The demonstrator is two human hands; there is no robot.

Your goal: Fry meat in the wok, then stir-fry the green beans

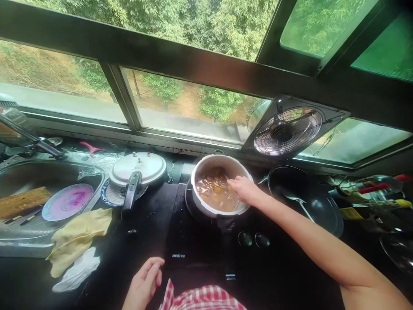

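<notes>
My right hand [244,190] reaches over the near right rim of a white pot [206,165] standing on the black stove. Its fingers are closed as if round a thin handle that dips into the brown stew with orange chunks; I cannot make out the utensil itself. My left hand [146,282] rests low at the front edge of the black counter, fingers loosely curled, holding nothing. A pressure-cooker lid [138,168] with a black handle lies on a plate left of the pot.
A sink [13,243] at left holds a pink-stained plate [67,201] and a brown mat. Yellow and white cloths [77,239] lie on the counter. A black wok [318,206] with a ladle sits right of the pot. A fan [287,129] hangs in the window.
</notes>
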